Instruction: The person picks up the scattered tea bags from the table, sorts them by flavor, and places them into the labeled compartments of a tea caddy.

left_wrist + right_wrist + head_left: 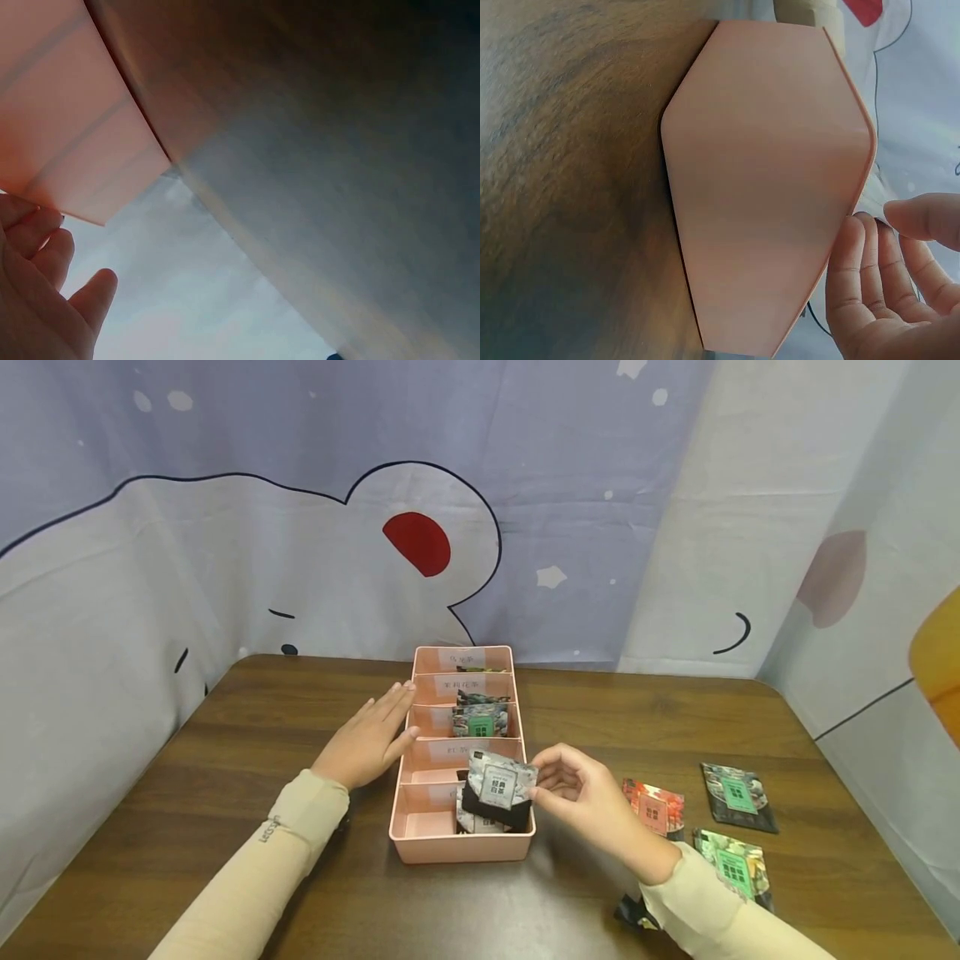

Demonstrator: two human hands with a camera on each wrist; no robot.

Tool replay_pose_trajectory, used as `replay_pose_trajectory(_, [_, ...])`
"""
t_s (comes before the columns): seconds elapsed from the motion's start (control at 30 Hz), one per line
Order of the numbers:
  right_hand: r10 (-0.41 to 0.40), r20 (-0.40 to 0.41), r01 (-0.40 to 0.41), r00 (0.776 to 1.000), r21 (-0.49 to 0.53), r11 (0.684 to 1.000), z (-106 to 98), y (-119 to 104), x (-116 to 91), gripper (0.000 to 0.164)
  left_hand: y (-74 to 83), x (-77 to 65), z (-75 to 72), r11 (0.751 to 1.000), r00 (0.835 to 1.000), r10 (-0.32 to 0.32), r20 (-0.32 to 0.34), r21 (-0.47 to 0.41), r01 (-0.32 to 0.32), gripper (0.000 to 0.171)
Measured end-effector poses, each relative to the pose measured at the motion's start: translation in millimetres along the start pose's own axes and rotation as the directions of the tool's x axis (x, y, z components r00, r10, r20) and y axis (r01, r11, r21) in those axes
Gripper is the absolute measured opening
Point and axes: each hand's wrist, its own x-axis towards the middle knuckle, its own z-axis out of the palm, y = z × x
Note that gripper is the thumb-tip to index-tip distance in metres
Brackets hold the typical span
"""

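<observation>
A pink divided box (465, 850) stands lengthwise on the table, with labelled compartments in a row. My right hand (573, 789) pinches a grey-and-black tea sachet (497, 783) by its right edge, over the nearest compartment, in the head view. Below it, another grey tea sachet (471, 822) sits partly hidden in that compartment. My left hand (367, 739) lies along the box's left wall with its fingers straight, fingertips right at the rim. In the left wrist view, the left fingers (56, 255) are beside the pink wall. The right wrist view hides most of the held sachet behind the right hand (892, 277).
On the table to the right lie a red sachet (654, 810), a dark green sachet (741, 797) and a light green sachet (735, 866). A dark packet (636, 912) shows under the right sleeve. Farther compartments hold a green-labelled sachet (480, 722) and others. A printed curtain (570, 510) hangs behind.
</observation>
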Motion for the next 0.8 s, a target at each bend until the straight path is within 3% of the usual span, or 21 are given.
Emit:
replay_pose_trajectory(0.53, [0.001,0.01,0.0,1.0,-0.138,0.99,-29.0,0.9,2.7,0.016,-1.0,1.7,-0.4,1.0,1.0,-0.009,0.023,-0.015,0.009,0.068])
replay_pose_trajectory(0.8, [0.112,0.08,-0.08,0.99,-0.325,0.942,-64.0,2.8,3.4,0.013,-1.7,1.6,1.1,1.0,1.0,-0.01,0.023,-0.009,0.01,0.069])
